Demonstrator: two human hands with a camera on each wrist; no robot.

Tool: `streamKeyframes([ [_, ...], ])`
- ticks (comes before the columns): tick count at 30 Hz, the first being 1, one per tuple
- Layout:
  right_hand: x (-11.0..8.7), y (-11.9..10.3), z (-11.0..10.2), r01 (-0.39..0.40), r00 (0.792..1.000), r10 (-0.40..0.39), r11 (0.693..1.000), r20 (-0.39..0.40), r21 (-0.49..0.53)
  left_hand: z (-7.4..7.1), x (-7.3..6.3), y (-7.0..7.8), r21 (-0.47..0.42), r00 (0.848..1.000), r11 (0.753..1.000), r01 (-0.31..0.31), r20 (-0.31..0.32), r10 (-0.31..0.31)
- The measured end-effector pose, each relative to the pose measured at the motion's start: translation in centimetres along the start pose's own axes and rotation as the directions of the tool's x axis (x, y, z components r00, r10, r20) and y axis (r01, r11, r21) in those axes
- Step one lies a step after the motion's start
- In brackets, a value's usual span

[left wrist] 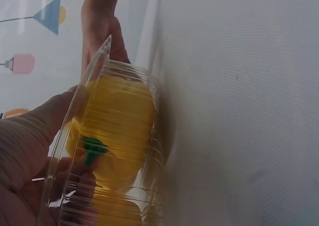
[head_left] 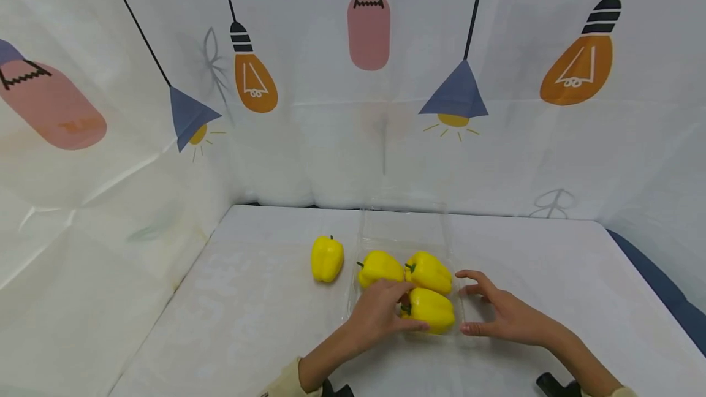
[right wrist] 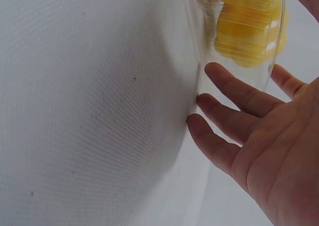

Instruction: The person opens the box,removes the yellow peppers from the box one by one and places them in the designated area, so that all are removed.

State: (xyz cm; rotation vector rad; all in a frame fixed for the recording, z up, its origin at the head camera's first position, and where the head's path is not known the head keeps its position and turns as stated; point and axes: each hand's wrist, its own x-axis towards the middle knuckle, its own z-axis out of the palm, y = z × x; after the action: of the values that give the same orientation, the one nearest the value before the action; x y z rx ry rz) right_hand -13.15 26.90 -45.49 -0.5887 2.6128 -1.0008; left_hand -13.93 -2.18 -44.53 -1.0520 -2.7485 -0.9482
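Observation:
A clear plastic container (head_left: pixel 353 299) with its lid folded back holds three yellow bell peppers. Two of them, a left pepper (head_left: pixel 380 267) and a right pepper (head_left: pixel 429 272), lie in its back half. My left hand (head_left: pixel 380 310) reaches over the left rim and grips the front bell pepper (head_left: pixel 432 310) at its stem end, thumb on the near side. The green stem (left wrist: pixel 93 145) shows through the ribbed wall in the left wrist view. My right hand (head_left: pixel 510 316) is beside the container's right wall, fingers spread and loosely bent, with nothing in it.
A fourth yellow bell pepper (head_left: pixel 327 259) stands on the white table (head_left: pixel 265 299), left of the container. The clear lid (head_left: pixel 405 225) lies back toward the rear wall. A white curtain (head_left: pixel 309 152) printed with lamps hangs behind the table.

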Motion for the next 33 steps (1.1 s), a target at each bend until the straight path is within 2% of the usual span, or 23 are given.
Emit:
streamKeyframes([
  [9, -0.02, -0.01, -0.09, 0.038, 0.999, -0.038, 0.999, -0.011, 0.008, 0.16, 0.01, -0.28, -0.12, 0.998, 0.991, 0.055, 0.003, -0.055],
  [21, 0.0, 0.11, 0.0, 0.02, 1.0, -0.02, 1.0, -0.008, 0.004, 0.23, -0.21, -0.39, -0.21, 0.996, 0.974, 0.09, -0.005, -0.093],
  [24, -0.02, 0.11, 0.0, 0.025, 1.0, -0.025, 1.0, -0.008, 0.003, 0.27, -0.3, -0.42, -0.245, 0.994, 0.964, 0.101, -0.009, -0.107],
  [33, -0.08, -0.09, -0.19, 0.021, 1.0, -0.021, 1.0, -0.003, 0.007, 0.21, -0.58, -0.47, -0.385, 0.989, 0.913, 0.134, 0.002, -0.145],
])
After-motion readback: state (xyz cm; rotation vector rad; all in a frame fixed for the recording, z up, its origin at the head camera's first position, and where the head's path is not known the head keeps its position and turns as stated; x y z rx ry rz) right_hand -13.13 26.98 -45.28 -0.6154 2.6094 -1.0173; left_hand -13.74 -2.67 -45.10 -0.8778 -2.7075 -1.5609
